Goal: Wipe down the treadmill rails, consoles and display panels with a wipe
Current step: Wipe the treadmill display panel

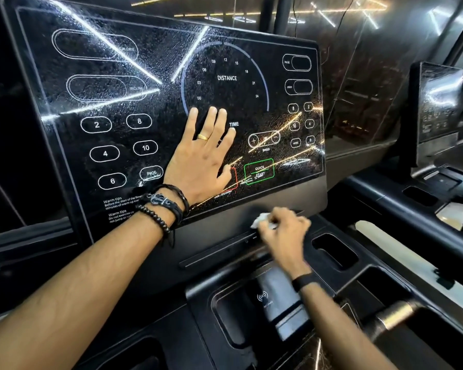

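A large glossy black display panel (155, 84) with white button markings fills the upper left; its surface looks wet and streaked. My left hand (202, 156) lies flat on it with fingers spread, below the DISTANCE dial. My right hand (284, 233) is closed around a crumpled white wipe (261, 220), pressing it on the black console ledge (219, 233) just under the panel's lower edge. A grey spray bottle (281, 303) lies in the console tray beneath my right wrist.
Cup-holder recesses (334, 249) open in the console to the right. A metal-tipped handlebar grip (393, 313) sticks out at the lower right. A second treadmill's display (439, 102) and console stand further right. Dark glass walls lie behind.
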The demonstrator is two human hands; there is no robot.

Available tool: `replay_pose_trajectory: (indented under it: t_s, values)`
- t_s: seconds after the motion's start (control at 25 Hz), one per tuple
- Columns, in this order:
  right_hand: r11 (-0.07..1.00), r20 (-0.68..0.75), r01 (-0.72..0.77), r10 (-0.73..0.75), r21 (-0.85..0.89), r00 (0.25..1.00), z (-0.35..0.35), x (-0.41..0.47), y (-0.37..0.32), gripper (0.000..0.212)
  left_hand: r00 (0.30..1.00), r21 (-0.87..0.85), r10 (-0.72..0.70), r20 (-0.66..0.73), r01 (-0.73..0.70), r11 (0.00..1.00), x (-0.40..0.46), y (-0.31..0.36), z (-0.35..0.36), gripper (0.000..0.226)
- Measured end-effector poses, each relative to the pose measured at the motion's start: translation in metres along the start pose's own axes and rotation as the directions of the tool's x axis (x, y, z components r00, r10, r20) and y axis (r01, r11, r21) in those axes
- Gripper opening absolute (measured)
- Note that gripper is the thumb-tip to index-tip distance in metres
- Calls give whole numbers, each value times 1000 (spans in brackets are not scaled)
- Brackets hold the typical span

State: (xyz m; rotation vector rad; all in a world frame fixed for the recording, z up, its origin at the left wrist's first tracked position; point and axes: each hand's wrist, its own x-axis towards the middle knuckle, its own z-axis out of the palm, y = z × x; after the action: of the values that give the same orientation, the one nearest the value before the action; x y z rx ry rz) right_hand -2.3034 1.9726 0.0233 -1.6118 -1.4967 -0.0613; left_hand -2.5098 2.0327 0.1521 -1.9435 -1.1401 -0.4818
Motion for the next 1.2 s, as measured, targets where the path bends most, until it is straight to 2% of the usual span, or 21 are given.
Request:
replay_pose_trajectory:
  t_s: [0.12, 0.24, 0.36, 0.52, 0.64, 0.76, 0.88, 0.96, 1.08, 1.2]
  values:
    - [978, -95, -191, 199, 90, 975, -17, 37, 39, 26, 1000, -3, -1, -6, 1, 1000, 1, 0, -1, 72]
    - [911, -257, -304, 377, 280, 890, -22, 44, 55, 16, 1000, 4, -8, -11, 8, 1000, 0, 1, -1, 73]
    - [883, -240, -352, 432, 312, 870, -19, 34, 55, 22, 1000, -9, 0, -8, 0, 1000, 1, 1, 0, 73]
    - [942, -160, -170, 222, 289, 962, 1, -13, 2, 23, 1000, -5, -6, 4, 6, 1000, 1, 2, 0, 73]
    - [917, -75, 57, -29, 395, 997, 19, -72, -61, 13, 1000, -6, -13, 0, 13, 1000, 1, 3, -1, 72]
    - [881, 41, 208, -248, 425, 968, 32, -108, -98, 11, 1000, -10, -11, 6, 11, 1000, 0, 2, -3, 72]
    - [855, 63, 316, -373, 411, 926, 28, -100, -81, 9, 1000, -5, -11, 6, 11, 1000, 0, 2, -2, 73]
    - [875, -2, 261, -285, 408, 959, 13, -71, -41, 9, 1000, 5, -12, 12, 12, 1000, 0, 2, -1, 73]
    - [960, -148, 22, 20, 279, 989, -8, -5, 42, 12, 999, 19, -24, 23, 24, 1000, 1, 5, 0, 73]
    - [965, -112, -193, 214, 176, 970, -28, 34, 101, 17, 999, 10, -26, 31, 26, 1000, 2, 5, -2, 73]
